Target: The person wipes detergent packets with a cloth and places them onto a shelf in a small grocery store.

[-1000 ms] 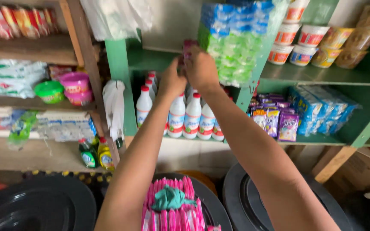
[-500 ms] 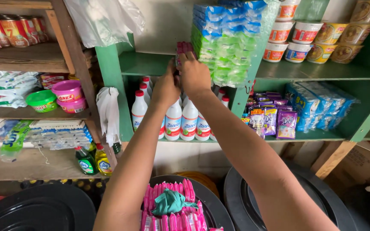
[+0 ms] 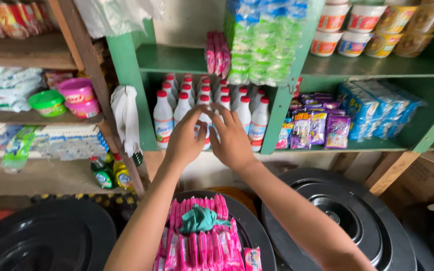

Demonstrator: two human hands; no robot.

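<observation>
My left hand and my right hand hang side by side in front of the green shelf unit, fingers spread, both holding nothing. Behind them stand several white bottles with red caps on the lower shelf. A small stack of pink sachets stands upright on the upper shelf, next to green and blue wrapped packs. Below my arms, a pile of pink sachets with a teal cloth on top rests on a black round lid.
Purple sachet packs and blue packs fill the right lower shelf; cups sit above. A wooden shelf at left holds green and pink tubs, with green and yellow bottles below. Black lids lie to either side.
Both hands have come down from the upper shelf, leaving the pink sachets standing there. They are now empty at the level of the white bottles.
</observation>
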